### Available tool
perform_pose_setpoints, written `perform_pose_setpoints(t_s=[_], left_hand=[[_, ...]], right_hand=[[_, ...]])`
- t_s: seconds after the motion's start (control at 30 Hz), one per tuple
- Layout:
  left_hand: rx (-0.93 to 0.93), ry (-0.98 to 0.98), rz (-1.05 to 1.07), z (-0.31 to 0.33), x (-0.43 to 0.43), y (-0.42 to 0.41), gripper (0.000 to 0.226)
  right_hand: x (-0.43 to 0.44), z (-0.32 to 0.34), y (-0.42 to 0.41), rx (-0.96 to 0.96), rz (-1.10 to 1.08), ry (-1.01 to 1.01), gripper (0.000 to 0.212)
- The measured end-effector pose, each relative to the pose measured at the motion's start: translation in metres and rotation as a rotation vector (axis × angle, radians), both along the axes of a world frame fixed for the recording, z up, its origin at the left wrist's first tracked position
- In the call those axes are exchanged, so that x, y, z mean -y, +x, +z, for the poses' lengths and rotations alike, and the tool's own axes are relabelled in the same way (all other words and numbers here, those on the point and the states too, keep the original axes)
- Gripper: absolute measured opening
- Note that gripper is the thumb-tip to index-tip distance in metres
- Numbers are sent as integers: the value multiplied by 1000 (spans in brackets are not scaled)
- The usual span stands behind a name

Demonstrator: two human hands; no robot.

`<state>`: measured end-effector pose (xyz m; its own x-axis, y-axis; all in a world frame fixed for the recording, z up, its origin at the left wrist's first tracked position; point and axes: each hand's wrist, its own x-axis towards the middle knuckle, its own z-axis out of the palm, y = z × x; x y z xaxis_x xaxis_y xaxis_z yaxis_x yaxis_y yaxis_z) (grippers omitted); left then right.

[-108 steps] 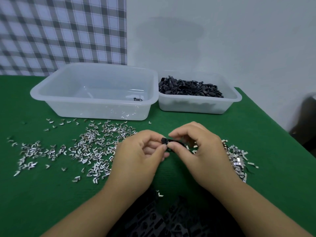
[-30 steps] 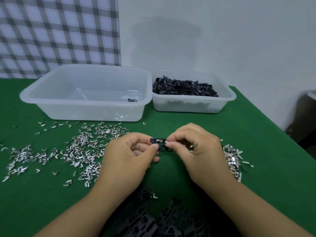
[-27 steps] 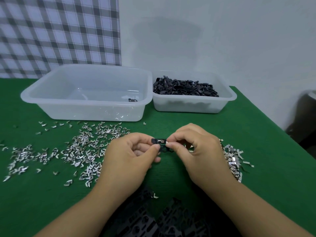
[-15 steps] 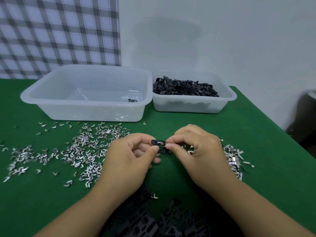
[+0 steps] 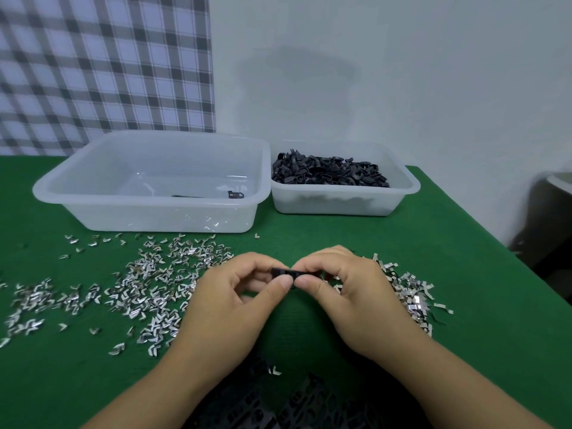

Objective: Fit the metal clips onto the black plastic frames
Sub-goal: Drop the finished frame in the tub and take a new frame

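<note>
Near middle of the desk [image 5: 464, 274]: left hand [image 5: 235, 305] and right hand [image 5: 356, 298] just above the green surface, thumbs tip to tip. Pinched between them, one black plastic frame [image 5: 282, 271], lying crosswise, its left end under left thumb and forefinger, its right end under the right pair. Fingers [image 5: 280, 284] of both hands curled tight round it, with only the frame's top edge showing. Clip on it or not: impossible to tell, hidden by the fingertips.

Left of the hands, a wide scatter of metal clips [image 5: 148, 283], spread from beside the left hand out to the left edge of view. Just right of the right hand, a smaller heap of clips [image 5: 408, 295], short of the desk's slanting right edge. One stray clip [image 5: 275, 371] nearer, between the forearms.

On the far side, a large clear tub [image 5: 93, 201] with a single black frame [image 5: 236, 195] near its right wall. Rim against rim with it, or very nearly, a smaller tub [image 5: 334, 202] heaped with loose black frames [image 5: 331, 173]. Between tubs and hands, a strip of bare green. More bare green on the right, up to the desk edge.
</note>
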<state>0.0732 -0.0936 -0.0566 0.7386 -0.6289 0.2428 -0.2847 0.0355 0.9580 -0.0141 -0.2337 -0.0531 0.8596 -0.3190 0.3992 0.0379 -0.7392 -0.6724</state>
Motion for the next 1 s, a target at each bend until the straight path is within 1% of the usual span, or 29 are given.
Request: perform_pose_setpoints(t_s=[0.07, 0.17, 0.23, 0.3, 0.37, 0.43, 0.5, 0.67, 0.73, 0.77, 0.87, 0.93, 0.97, 1.0], left_hand=[[19, -3, 21, 0, 1, 1, 14], [15, 19, 43, -1, 2, 2, 15], [-6, 34, 54, -3, 2, 3, 17], [-31, 62, 58, -4, 1, 4, 17], [-35, 95, 47, -4, 1, 4, 15], [-22, 119, 39, -4, 0, 5, 14], [-24, 126, 39, -4, -1, 6, 13], [-35, 138, 47, -6, -1, 8, 14], [-20, 143, 46, -7, -1, 9, 14], [-13, 144, 47, -8, -1, 9, 13], [-19, 139, 46, -9, -1, 10, 11], [-22, 135, 46, -9, -1, 9, 12], [-32, 126, 49, -9, -1, 9, 12], [-45, 115, 53, -9, -1, 9, 13]], right_hand=[[-2, 1, -1, -5, 2, -36, 8], [-1, 9, -1, -88, 27, -27, 7], [8, 24, 3, -116, 26, -4, 13], [25, 44, 16, -85, -74, -22, 15], [52, 65, 37, -88, -252, -96, 15], [81, 80, 61, -201, -420, -179, 16], [104, 84, 81, -356, -518, -228, 14], [121, 78, 112, -632, -523, -330, 34], [120, 77, 120, -690, -552, -379, 42], [120, 76, 123, -701, -571, -398, 43], [122, 74, 128, -689, -615, -442, 32], [124, 72, 126, -668, -605, -445, 23], [124, 72, 123, -633, -597, -419, 15], [124, 73, 119, -557, -586, -370, 5]])
